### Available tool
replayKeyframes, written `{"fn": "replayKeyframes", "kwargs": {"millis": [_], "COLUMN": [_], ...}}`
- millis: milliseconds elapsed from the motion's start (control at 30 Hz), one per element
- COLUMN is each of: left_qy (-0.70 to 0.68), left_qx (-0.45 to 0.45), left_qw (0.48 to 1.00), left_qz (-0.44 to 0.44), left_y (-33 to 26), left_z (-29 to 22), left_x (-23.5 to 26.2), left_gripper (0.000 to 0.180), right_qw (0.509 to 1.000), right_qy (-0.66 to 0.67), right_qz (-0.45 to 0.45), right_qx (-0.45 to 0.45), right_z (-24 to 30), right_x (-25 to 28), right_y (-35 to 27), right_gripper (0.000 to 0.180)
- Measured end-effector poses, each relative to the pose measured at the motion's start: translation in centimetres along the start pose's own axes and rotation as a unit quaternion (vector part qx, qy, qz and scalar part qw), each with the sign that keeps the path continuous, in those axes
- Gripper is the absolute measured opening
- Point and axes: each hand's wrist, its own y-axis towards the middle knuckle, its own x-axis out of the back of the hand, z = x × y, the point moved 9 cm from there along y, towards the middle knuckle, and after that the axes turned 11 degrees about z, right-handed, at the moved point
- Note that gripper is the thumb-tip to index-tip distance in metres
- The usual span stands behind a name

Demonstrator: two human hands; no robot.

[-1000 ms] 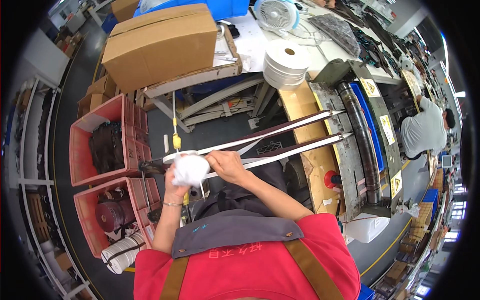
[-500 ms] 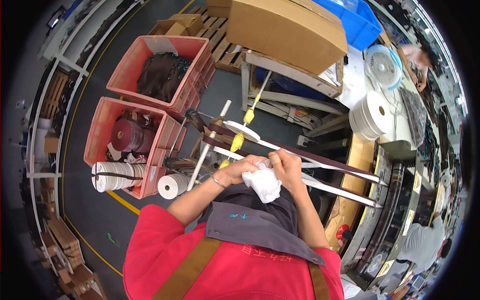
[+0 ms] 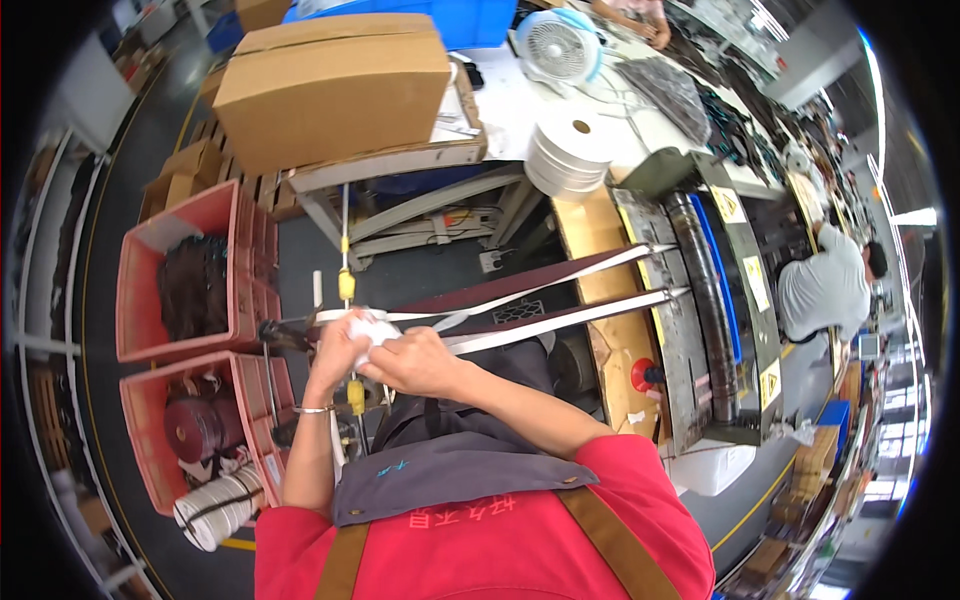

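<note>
Both hands together at picture centre-left, closed around a small white wad of cloth or tape. Left hand at nine o'clock of the wad, fingers curled over it from below; right hand at four o'clock of it, thumb and fingers pinching its near edge. Grip narrow on both sides, wad mostly hidden between the palms. Bracelet on the left wrist.

From the wad toward two o'clock, two white strips stretched taut side by side, slightly apart, ending at the grey machine with yellow warning labels. Dark maroon band just above the upper strip, running the same way. Thin upright rod with yellow sleeves at twelve o'clock of the hands, just beside the left fingers; whether touching, cannot tell.

At nine o'clock, two red crates: upper crate with dark material inside, lower crate with dark reddish rolls. White rolls at seven o'clock, against the lower crate.

At twelve o'clock, a large cardboard box on a table frame. At one o'clock, a stack of white discs and a small white fan well beyond it. At three o'clock, far off, another person in a grey shirt bent over a bench.

Red shirt and grey apron with brown straps along the lower edge.
</note>
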Motion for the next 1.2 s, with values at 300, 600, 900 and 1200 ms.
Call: {"fn": "replayKeyframes", "kwargs": {"millis": [300, 600, 900, 1200], "left_qy": [-0.465, -0.496, -0.650, -0.183], "left_qx": [-0.008, -0.070, -0.152, 0.091], "left_qw": [0.876, 0.849, 0.745, 0.971], "left_qz": [0.128, 0.167, 0.003, 0.125], "left_y": [-2.6, -5.6, -6.0, -0.7], "left_z": [1.9, 1.8, 1.1, 2.5], "left_x": [-6.7, -7.9, -0.1, -3.0], "left_gripper": [0.052, 0.043, 0.066, 0.031], "right_qw": [0.970, 0.995, 0.994, 0.999], "right_qy": [0.136, 0.051, -0.027, -0.003], "right_qz": [-0.058, -0.016, -0.004, -0.039], "right_qx": [-0.195, -0.081, -0.102, -0.009], "right_z": [-6.6, -3.6, -3.1, 0.0], "right_x": [-0.2, -0.5, -1.1, 0.6], "right_y": [-3.5, -6.3, -5.4, 0.7], "right_gripper": [0.017, 0.030, 0.017, 0.019]}}
